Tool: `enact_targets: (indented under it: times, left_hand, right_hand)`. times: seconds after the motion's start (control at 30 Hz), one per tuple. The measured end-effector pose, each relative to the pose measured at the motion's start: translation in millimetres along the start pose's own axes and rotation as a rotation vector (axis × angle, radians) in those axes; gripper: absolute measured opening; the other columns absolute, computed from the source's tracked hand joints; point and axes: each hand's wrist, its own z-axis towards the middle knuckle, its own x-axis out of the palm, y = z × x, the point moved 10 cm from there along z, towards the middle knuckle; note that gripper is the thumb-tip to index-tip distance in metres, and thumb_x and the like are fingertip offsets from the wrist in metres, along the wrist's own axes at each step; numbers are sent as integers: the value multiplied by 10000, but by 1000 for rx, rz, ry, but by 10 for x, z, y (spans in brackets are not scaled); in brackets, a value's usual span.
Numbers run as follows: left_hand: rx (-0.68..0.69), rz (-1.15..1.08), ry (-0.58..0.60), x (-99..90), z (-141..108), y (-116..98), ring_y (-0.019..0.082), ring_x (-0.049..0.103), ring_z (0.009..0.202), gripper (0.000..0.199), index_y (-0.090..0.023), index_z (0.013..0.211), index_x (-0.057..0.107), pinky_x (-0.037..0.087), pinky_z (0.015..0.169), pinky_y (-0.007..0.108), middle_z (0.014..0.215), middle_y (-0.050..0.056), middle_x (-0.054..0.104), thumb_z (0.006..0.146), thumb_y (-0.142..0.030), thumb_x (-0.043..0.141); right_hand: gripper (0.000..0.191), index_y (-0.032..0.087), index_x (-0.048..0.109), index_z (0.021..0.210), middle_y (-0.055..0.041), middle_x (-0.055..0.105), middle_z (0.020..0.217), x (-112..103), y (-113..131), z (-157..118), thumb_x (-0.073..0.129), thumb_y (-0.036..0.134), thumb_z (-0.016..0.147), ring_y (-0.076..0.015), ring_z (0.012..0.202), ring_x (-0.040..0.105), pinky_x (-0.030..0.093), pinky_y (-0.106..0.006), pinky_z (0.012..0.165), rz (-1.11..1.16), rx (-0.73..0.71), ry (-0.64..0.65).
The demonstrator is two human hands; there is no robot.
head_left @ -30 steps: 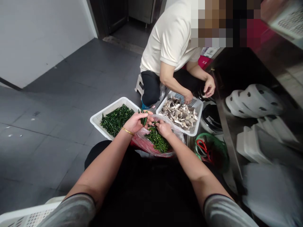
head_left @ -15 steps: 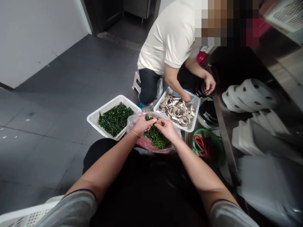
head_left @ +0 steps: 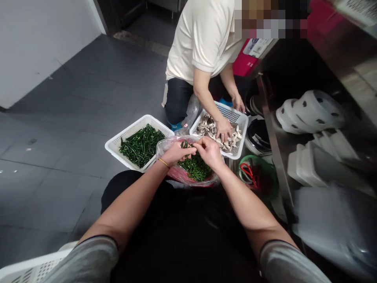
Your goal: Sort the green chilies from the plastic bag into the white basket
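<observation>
Thin green chillies (head_left: pixel 198 168) fill a bag-lined red container (head_left: pixel 179 177) in front of me. Above it my left hand (head_left: pixel 176 153) holds a few green chillies, its fingers curled round them. My right hand (head_left: pixel 208 151) is pinched close to the left fingertips, and what lies between its thumb and finger is too small to make out. To the left stands a white basket (head_left: pixel 113 148) with dark green chillies (head_left: pixel 143 145). Behind the container, slightly right, another white basket (head_left: pixel 244 131) holds torn mushrooms (head_left: pixel 207 125).
A person in a cream shirt (head_left: pixel 203 35) sits opposite, one hand in the mushrooms. At right are a green basket (head_left: pixel 244 160) with red-handled scissors (head_left: pixel 249 173) and a metal shelf (head_left: pixel 275 149) with white containers (head_left: pixel 309 165). A white basket (head_left: pixel 35 269) is at lower left.
The other person's hands have moved, one now spread on the mushrooms and the other at the basket's far edge. My hands stay close together over the container. The view has shifted slightly.
</observation>
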Motion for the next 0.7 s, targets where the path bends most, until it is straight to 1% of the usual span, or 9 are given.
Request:
enact_targets:
  times: [0.03,0.1,0.2,0.27,0.33,0.43,0.57,0.63,0.7]
  left_hand:
    - [-10,-54,13,5,-9,-14,32,350,358,283,-111,674,628,209,343,180,490,-10,520,719,-384,689]
    - [-7,-178,26,-28,-28,-75,31,368,355,292,-108,693,610,223,342,171,496,-8,527,718,-389,683]
    - [14,-373,68,-100,-52,-183,88,517,435,284,-128,734,563,302,363,172,566,14,589,663,-360,710]
    - [29,-432,115,-115,-64,-230,132,584,502,309,-138,791,552,325,370,177,608,24,616,632,-340,725]
    - [36,-429,129,-129,-66,-232,120,566,480,323,-143,815,546,300,362,170,589,12,602,632,-332,734]
    - [41,-390,72,-189,-41,-180,46,419,374,308,-151,714,503,224,349,161,497,-44,496,643,-319,751]
    - [17,-233,-51,-289,8,-74,27,311,349,292,-150,639,513,183,352,179,436,-72,401,668,-337,736]
    - [2,-97,-118,-316,20,-40,34,322,357,236,-139,685,584,196,359,189,444,-62,441,655,-312,742]
    - [5,19,-136,-268,29,-36,45,360,377,232,-136,755,635,222,372,195,478,-54,497,610,-258,769]
  right_hand:
    - [260,170,594,727,-70,625,781,-49,11,6,511,375,865,-170,746,568,449,-283,707,-124,-34,-23]
    - [220,171,645,830,-85,640,887,52,-81,26,502,331,877,-183,824,583,442,-291,764,-325,-51,99]
    - [245,207,685,992,-88,653,1013,462,-402,-13,489,309,888,-200,895,607,446,-295,782,-579,-11,431]
    - [294,197,690,1044,-117,649,1095,681,-603,-34,446,285,906,-221,943,619,454,-308,791,-729,44,528]
    - [298,157,699,1039,-153,661,1098,868,-721,-38,459,259,894,-243,957,633,464,-319,794,-803,90,578]
    - [282,110,700,1044,-192,682,1057,1027,-787,-22,533,211,840,-267,975,644,472,-329,805,-829,128,645]
    - [227,114,711,957,-180,701,990,797,-772,96,588,190,783,-269,932,651,478,-327,766,-808,136,625]
    - [165,139,696,869,-119,712,861,558,-681,174,619,235,759,-235,811,657,477,-304,696,-636,122,529]
    - [164,154,655,831,-46,679,698,363,-545,195,600,300,782,-174,636,624,460,-265,601,-330,118,449]
